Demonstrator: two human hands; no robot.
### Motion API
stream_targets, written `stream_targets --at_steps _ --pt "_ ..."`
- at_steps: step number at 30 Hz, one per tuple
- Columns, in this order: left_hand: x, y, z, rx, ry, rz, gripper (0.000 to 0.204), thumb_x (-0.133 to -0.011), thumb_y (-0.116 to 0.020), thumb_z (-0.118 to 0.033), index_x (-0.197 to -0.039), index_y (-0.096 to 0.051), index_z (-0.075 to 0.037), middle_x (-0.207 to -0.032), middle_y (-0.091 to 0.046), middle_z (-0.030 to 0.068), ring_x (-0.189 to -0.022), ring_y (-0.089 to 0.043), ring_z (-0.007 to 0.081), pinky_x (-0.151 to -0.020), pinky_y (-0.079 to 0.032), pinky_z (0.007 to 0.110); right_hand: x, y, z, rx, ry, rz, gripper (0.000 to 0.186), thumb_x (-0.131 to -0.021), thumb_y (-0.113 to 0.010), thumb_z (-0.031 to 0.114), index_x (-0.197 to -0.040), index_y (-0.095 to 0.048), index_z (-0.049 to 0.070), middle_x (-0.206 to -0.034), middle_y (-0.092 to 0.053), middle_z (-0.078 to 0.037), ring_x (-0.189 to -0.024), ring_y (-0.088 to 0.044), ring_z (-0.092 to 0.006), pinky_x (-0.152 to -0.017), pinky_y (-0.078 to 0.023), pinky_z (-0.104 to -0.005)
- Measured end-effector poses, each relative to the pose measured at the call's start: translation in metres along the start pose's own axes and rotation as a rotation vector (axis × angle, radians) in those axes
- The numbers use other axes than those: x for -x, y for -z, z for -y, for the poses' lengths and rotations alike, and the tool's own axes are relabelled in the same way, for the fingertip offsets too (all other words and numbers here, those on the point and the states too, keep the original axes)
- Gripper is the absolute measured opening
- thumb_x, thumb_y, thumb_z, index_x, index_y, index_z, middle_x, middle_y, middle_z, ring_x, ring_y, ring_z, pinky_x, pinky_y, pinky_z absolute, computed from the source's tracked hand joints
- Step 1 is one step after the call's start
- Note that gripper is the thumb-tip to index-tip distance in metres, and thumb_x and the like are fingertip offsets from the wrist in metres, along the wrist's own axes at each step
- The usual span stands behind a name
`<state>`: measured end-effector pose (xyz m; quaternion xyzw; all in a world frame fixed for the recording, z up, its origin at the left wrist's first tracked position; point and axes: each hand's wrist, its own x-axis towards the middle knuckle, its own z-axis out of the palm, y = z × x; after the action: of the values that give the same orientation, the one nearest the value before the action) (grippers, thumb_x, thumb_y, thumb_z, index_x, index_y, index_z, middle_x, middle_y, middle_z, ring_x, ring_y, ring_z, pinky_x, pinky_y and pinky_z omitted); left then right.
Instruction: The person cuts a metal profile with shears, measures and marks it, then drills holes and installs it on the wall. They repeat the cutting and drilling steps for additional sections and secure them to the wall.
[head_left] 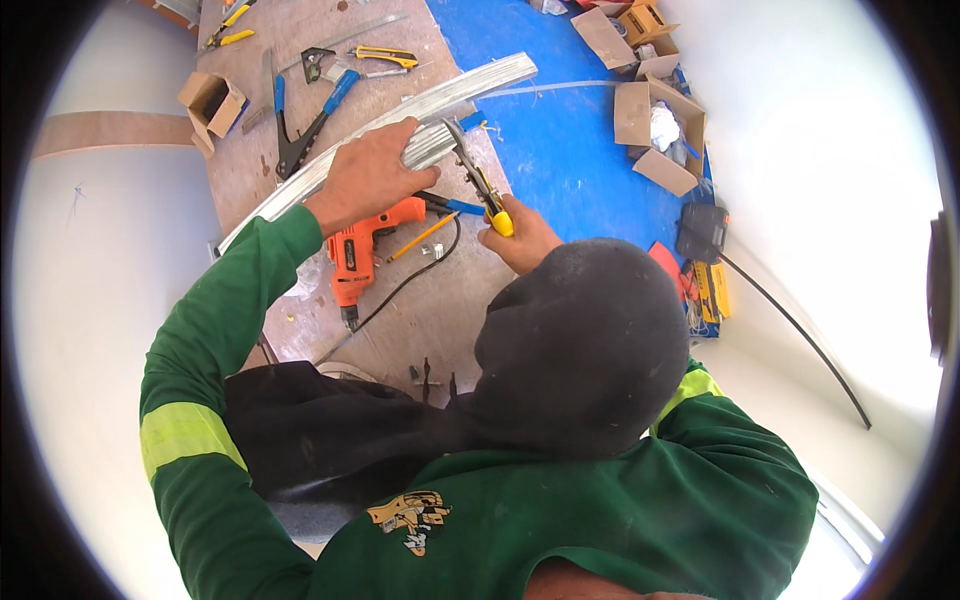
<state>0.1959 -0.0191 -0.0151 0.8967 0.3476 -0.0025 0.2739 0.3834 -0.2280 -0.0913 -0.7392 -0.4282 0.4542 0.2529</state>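
In the head view, the person's left hand is curled over a ridged metal profile at the table's far part, with a longer strip just beyond. The right hand grips yellow-handled snips, their blades at the profile's right end. An orange drill lies nearer; a blue-handled tool lies left.

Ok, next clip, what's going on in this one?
Someone's left hand grips a ribbed metal profile over the workbench. Their right hand holds yellow-handled snips with the blades at the profile's end; whether they are cutting is unclear. An orange power drill and a yellow pencil lie nearby.
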Motion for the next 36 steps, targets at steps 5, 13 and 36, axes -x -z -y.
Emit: stream_targets --at_steps 5,13,36 --pt "0.017 -0.012 -0.02 -0.025 -0.102 0.076 0.068 -0.088 -0.08 -0.053 -0.133 -0.068 -0.004 -0.122 -0.076 0.019 -0.114 -0.075 0.0374 -0.094 -0.06 0.048 -0.007 -0.005 -0.004 -0.126 0.004 -0.099 0.033 -0.095 -0.08 0.025 -0.116 -0.065 0.004 -0.089 -0.065 -0.006 -0.084 -0.065 -0.0187 -0.077 -0.052 -0.039" --pt "-0.015 0.031 0.003 0.409 0.119 -0.171 0.07 -0.098 -0.081 -0.056 -0.121 -0.056 0.005 -0.103 -0.07 0.0196 -0.094 -0.07 0.0267 -0.081 -0.055 0.042 -0.017 -0.005 -0.004 -0.726 -0.112 0.032 0.041 -0.091 -0.086 0.033 -0.116 -0.065 0.007 -0.09 -0.068 -0.005 -0.081 -0.066 -0.016 -0.073 -0.054 -0.0352" --pt "0.045 0.089 0.032 -0.432 -0.584 -0.195 0.092 -0.084 -0.093 -0.044 -0.157 -0.053 -0.005 -0.134 -0.068 0.0152 -0.136 -0.059 0.0408 -0.126 -0.035 0.054 -0.061 0.03 0.079 -0.841 -0.035 0.548 0.04 -0.09 -0.082 0.014 -0.124 -0.072 -0.003 -0.113 -0.078 -0.013 -0.103 -0.075 -0.022 -0.095 -0.06 -0.037"
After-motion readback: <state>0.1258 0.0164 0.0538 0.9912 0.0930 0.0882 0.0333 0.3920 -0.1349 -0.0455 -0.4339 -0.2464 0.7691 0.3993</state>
